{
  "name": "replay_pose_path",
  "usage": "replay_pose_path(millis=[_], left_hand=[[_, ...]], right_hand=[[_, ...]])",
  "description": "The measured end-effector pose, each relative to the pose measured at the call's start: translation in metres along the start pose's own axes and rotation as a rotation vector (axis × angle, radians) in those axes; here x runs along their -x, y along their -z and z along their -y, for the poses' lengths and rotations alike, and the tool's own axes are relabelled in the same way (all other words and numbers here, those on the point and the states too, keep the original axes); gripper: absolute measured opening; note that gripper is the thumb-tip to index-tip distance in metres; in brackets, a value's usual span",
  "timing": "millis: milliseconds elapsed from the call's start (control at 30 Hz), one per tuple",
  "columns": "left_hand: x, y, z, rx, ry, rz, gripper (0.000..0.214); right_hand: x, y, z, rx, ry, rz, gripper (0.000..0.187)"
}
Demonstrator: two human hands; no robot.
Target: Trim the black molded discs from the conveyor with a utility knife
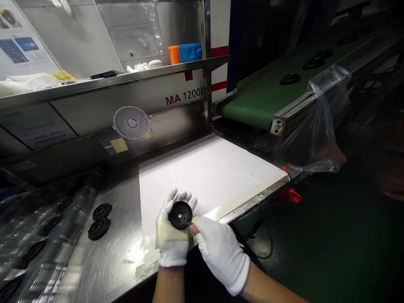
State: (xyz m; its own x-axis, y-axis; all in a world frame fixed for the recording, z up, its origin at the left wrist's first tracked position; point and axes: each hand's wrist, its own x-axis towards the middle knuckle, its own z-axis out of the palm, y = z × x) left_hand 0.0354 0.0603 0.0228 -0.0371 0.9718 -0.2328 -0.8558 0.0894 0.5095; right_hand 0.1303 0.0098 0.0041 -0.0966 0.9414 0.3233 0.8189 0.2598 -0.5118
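Note:
Both my hands wear white gloves. My left hand point(172, 240) is closed round a black round plastic disc point(180, 214) with a small centre hole, holding it face up over the near edge of a white sheet point(208, 172). My right hand point(221, 250) is pinched beside the disc's lower right rim, its fingertips pressed on a thin tool I cannot make out. Tape is wrapped round the left glove's palm.
Two more black discs point(99, 221) lie on the steel bench point(107, 256) to the left, beside a clear bag point(34, 235) holding several. A green conveyor point(265, 99) carries several discs at upper right. A shelf point(104, 82) holds orange and blue items. A white fan-like grille point(131, 122) leans on the back panel.

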Motion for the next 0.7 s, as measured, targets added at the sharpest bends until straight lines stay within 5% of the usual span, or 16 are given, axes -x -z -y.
replay_pose_path(millis=[100, 267, 467, 700], left_hand=[[0.003, 0.002, -0.003, 0.005, 0.125, 0.05, 0.028], [-0.001, 0.0, 0.006, 0.033, 0.002, 0.027, 0.009], [0.0, -0.001, 0.011, -0.04, -0.23, 0.033, 0.012], [-0.001, 0.005, -0.001, 0.018, 0.164, 0.089, 0.033]], right_hand=[[-0.001, 0.003, -0.008, -0.033, 0.002, -0.03, 0.019], [0.002, -0.001, -0.011, -0.036, -0.036, -0.054, 0.019], [0.006, -0.007, -0.001, -0.042, -0.024, -0.03, 0.024], [0.002, -0.003, -0.012, -0.044, -0.019, -0.055, 0.018]])
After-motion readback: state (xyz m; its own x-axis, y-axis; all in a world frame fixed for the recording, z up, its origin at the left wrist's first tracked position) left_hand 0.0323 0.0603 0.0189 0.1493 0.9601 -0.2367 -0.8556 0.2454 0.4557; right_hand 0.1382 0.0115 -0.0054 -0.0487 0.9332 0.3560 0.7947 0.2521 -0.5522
